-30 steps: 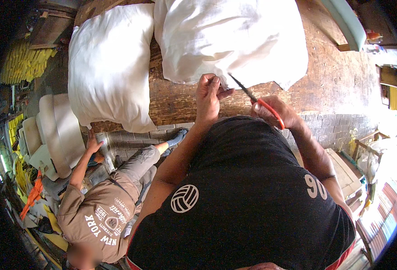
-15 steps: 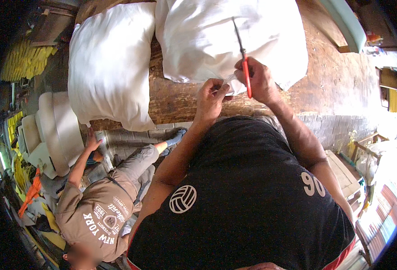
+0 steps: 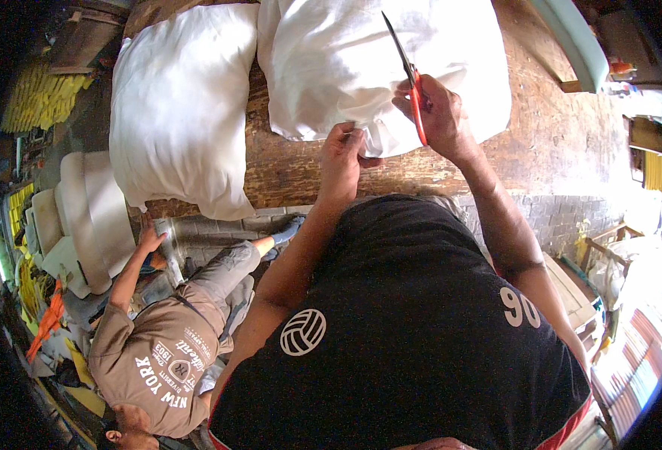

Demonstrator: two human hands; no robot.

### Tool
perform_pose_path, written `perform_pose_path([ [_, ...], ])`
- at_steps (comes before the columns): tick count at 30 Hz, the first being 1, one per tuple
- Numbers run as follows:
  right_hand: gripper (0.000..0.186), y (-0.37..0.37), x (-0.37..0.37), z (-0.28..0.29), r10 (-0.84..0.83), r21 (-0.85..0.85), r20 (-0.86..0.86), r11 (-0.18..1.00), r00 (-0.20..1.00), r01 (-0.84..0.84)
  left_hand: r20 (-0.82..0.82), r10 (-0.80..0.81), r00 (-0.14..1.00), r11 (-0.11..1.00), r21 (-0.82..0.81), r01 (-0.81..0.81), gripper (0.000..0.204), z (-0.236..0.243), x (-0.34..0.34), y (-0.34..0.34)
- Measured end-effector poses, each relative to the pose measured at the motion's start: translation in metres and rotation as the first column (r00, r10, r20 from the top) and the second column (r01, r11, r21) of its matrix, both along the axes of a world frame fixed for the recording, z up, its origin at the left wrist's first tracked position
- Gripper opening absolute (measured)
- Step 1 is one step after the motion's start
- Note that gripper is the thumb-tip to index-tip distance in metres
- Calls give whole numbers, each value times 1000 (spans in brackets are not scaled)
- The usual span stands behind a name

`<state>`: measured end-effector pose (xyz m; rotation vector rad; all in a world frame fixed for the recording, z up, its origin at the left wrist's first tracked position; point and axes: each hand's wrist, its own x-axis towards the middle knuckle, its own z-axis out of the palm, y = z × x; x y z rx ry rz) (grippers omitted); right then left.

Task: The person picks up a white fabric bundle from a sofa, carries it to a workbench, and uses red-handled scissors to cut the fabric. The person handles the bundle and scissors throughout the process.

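A plump white pillow (image 3: 323, 67) lies on the worn wooden table in front of me. My left hand (image 3: 344, 157) pinches the fabric along its near edge. Red-handled scissors (image 3: 419, 112) are in my right hand (image 3: 443, 120), which is closed round them just right of the pinched cloth. Their dark blades look closed and point away from me over the pillow. Some fingers of the right hand are hidden behind the handles and the palm.
A second white pillow (image 3: 185, 112) lies to the left on the wooden table (image 3: 564, 142). Beyond its near left corner, another person (image 3: 170, 337) in a brown shirt reaches a hand to the table. Cream foam pieces (image 3: 94, 217) stand at the left; a pale blue-green slab (image 3: 571, 41) is at the far right.
My right hand has moved slightly away from me and to the right with the scissors. My left hand keeps its pinch on the pillow's edge, having shifted a little left.
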<state>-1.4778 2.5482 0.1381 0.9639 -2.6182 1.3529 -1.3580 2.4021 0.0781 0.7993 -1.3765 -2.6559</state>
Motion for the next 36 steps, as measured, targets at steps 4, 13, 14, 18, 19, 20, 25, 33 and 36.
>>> perform_pose_path([
  [4, 54, 17, 16, -30, 67, -30, 122, 997, 990, -64, -92, 88, 992, 979, 190, -69, 19, 0, 0, -3],
  [13, 20, 33, 22, -13, -286, 140, 117, 953, 951, 269, 121, -18, 993, 997, 74, 9, 21, -16, 12, 1],
  [14, 21, 35, 23, -10, -278, 129, 89, 955, 956, 266, 178, -41, 983, 997, 69, 29, 21, -13, 14, 6],
  [18, 24, 49, 29, -5, -262, 182, 86, 953, 961, 244, 165, -253, 953, 966, 95, 240, 20, -7, 16, 5],
  [19, 24, 55, 31, -5, -247, 189, 105, 956, 963, 225, 148, -230, 962, 972, 84, 219, 20, -5, 17, 5],
  [20, 25, 59, 33, -4, -229, 196, 124, 959, 965, 203, 130, -203, 970, 978, 73, 195, 20, -5, 18, 5],
  [25, 29, 74, 52, 18, -80, 229, 432, 973, 898, -24, 17, -74, 997, 997, 34, 73, 19, 9, 17, 11],
  [33, 46, 81, 51, 8, 251, 1, 757, 923, 603, -386, 28, -63, 998, 997, -48, 64, 12, 3, 12, 12],
  [36, 60, 76, 52, 20, 196, 36, 814, 922, 546, -385, -11, -29, 1000, 995, -93, 28, 11, -6, 13, 17],
])
